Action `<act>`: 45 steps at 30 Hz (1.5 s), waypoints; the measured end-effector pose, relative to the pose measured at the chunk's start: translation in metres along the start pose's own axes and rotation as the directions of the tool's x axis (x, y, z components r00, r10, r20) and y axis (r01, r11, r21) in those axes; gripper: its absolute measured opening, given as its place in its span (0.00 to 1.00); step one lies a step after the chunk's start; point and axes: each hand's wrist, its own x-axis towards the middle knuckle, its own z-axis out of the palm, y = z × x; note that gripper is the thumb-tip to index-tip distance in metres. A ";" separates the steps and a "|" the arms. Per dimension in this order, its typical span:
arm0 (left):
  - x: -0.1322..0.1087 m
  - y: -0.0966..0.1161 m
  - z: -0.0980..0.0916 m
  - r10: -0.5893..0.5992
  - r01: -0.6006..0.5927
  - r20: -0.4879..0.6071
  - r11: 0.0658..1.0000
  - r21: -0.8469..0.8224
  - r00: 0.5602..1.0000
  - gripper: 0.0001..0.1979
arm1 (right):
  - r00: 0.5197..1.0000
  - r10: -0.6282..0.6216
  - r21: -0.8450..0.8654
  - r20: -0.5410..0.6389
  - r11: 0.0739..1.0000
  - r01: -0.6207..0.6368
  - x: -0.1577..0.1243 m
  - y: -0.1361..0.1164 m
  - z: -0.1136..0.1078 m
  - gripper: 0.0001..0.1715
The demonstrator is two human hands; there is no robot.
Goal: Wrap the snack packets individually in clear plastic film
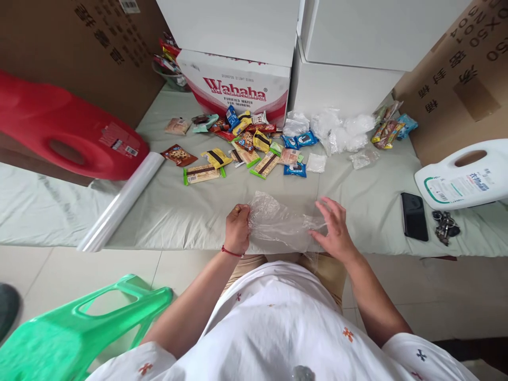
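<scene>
A clear plastic bag lies crumpled at the near edge of the cloth-covered surface. My left hand is closed on the bag's left edge. My right hand rests on the bag's right side with fingers spread and pinching its edge. A pile of wrapped snacks lies farther back, out of reach of both hands. Several more clear bags sit crumpled to the right of the snacks.
A red jug lies at the left beside a roll of clear film. A white jug, black phone and keys are at the right. Wahaha carton and cardboard boxes stand behind. A green stool is on the floor.
</scene>
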 end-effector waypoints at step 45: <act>0.001 0.001 -0.033 0.143 -0.167 0.094 0.915 0.367 0.985 0.13 | 0.952 -0.198 0.183 0.234 0.971 0.157 0.084 -0.009 0.043 0.13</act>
